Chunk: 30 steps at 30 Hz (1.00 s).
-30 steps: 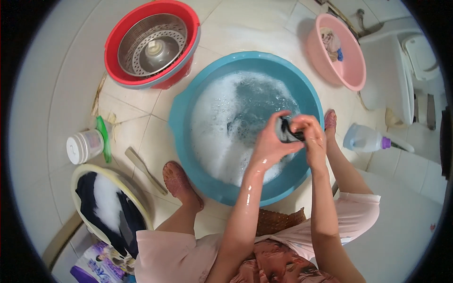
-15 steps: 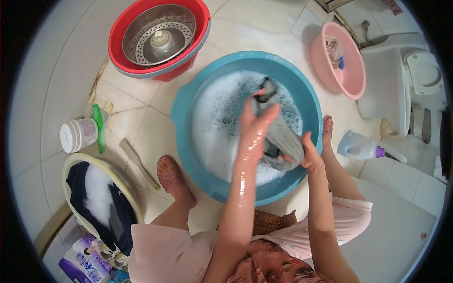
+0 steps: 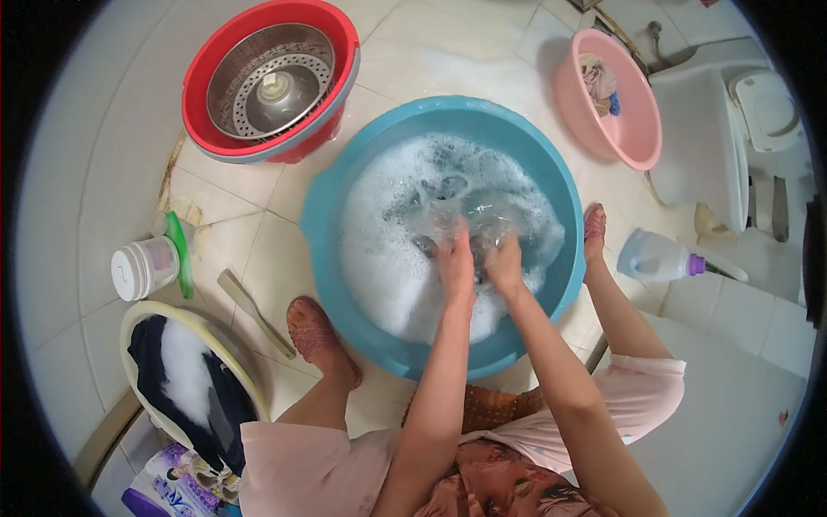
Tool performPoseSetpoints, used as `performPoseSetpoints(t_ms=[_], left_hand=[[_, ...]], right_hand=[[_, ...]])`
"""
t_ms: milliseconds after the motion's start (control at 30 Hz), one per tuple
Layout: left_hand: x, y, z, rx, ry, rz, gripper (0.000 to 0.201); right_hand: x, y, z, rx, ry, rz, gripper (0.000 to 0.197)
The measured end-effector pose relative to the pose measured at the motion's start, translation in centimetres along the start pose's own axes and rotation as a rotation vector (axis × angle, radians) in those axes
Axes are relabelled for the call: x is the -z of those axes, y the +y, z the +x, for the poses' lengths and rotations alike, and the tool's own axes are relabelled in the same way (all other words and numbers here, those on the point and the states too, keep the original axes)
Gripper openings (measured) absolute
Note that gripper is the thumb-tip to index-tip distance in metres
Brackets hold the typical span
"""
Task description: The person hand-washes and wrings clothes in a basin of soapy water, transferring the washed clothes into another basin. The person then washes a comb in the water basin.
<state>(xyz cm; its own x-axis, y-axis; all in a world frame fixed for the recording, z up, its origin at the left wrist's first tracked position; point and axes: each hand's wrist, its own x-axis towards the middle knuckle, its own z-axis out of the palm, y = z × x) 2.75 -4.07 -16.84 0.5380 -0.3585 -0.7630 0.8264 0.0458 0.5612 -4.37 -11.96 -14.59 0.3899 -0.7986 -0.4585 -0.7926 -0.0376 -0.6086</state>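
Note:
A large blue basin of sudsy water stands on the floor between my feet. Both my hands are low in it, side by side, fingertips down in the splashing water. My left hand is curled with its thumb on top, and my right hand is bunched just beside it. The grey garment they grip is almost wholly under water; only a dark bit shows by my left hand. Foam and splashes blur the fingertips. White suds cover the left and near side of the water.
Far left stands a red spin bucket with a metal basket; far right, a pink basin holding cloths. Left are a cream basin of dark, foamy clothes, a white tub and a flat stick. A bottle lies right, near a toilet.
The grey garment, held up above the suds before, has gone down into the water with both hands. My hands have come closer together, and the water now splashes. The view has shifted slightly.

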Motion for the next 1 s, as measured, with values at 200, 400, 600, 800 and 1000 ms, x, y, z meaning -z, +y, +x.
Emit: performPoseSetpoints(t_ms=[200, 400, 600, 800, 1000], left_hand=[[-1.1, 3.3, -3.6, 0.263, -0.486, -0.613, 0.053], [1.1, -0.1, -0.4, 0.170, -0.676, -0.739, 0.032], [-2.7, 1.5, -3.4, 0.089, -0.163, -0.403, 0.034], [0.6, 6.8, -0.4, -0.127, -0.270, -0.156, 0.052], [-0.9, 2.8, 0.8, -0.398, 0.227, 1.527, 0.071]], right_hand=[[3.2, -5.3, -12.3, 0.456, -0.054, 0.039, 0.039], [0.2, -6.3, -9.1, 0.692, 0.167, -0.238, 0.024], [0.6, -4.0, 0.6, 0.244, 0.256, 0.013, 0.037], [5.8, 0.1, 3.9, -0.390, -1.105, 0.615, 0.063], [-1.1, 3.5, 2.2, 0.516, 0.002, -0.432, 0.057]])
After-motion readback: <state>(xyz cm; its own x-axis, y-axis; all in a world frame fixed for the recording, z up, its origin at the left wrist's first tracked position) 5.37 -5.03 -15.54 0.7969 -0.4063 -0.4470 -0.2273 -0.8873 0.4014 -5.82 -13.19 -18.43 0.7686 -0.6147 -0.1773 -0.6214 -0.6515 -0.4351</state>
